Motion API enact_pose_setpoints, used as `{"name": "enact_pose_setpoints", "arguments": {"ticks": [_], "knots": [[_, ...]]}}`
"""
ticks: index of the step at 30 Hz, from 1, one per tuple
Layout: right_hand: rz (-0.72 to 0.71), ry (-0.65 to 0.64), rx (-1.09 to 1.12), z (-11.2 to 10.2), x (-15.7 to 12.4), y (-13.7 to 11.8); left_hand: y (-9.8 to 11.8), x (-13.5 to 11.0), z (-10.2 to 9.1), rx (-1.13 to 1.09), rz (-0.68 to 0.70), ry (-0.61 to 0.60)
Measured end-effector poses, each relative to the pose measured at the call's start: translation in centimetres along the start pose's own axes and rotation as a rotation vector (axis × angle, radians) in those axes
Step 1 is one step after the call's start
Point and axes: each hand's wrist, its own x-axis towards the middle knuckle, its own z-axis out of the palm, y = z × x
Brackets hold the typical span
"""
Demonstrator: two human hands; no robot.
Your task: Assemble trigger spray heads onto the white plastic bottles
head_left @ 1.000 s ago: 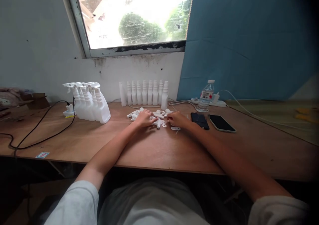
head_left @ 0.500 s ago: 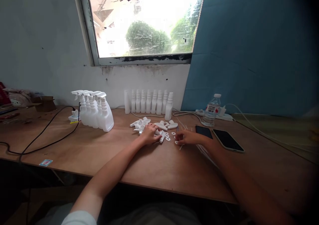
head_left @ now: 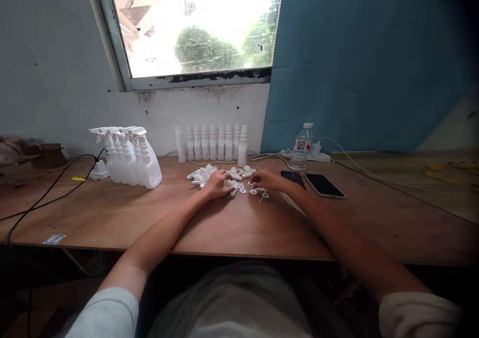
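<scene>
My left hand (head_left: 217, 185) lies at the right side of a pile of white trigger spray heads (head_left: 202, 173), its thumb and fingers curled around one spray head (head_left: 232, 186). Just right of it are small flat white rings (head_left: 242, 191) on the table. My right hand (head_left: 266, 180) is beyond more white rings (head_left: 265, 195), fingertips pinched together close to the tabletop. Whatever those fingertips hold, if anything, is too small to make out. A thin white tube (head_left: 261, 199) lies by the nearest ring.
White bottles (head_left: 213, 143) stand in a row by the wall, and spray bottles with heads fitted (head_left: 129, 158) stand at left. On the right are a water bottle (head_left: 301, 148), a phone (head_left: 324, 185) and a dark phone (head_left: 293, 178). Black cables (head_left: 56, 178) cross the table's left side.
My right hand has moved away from me, off the nearer rings, which now show more fully. My left hand keeps its place at the spray heads. The whole view has shifted.
</scene>
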Motion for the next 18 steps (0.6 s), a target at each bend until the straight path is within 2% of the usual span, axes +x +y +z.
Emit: {"name": "enact_pose_setpoints", "arguments": {"ticks": [3, 6, 8, 11, 18], "knots": [[-0.023, 0.103, -0.003, 0.1, 0.1, -0.5, 0.5, -0.1, -0.2, 0.013, 0.039, 0.024], [-0.062, 0.166, -0.024, 0.6, 0.0, -1.0, 0.6, -0.2, -0.2, 0.085, -0.031, 0.017], [-0.105, 0.185, -0.065, 0.9, 0.0, -1.3, 0.3, -0.3, -0.1, 0.128, -0.063, -0.040], [-0.149, 0.179, -0.117, 1.2, -0.2, -1.7, -0.3, -0.2, -0.2, 0.130, -0.107, -0.121], [-0.185, 0.153, -0.196, 1.2, -0.6, -2.5, -0.8, 0.2, -0.7, -0.092, -0.160, -0.128]]}}
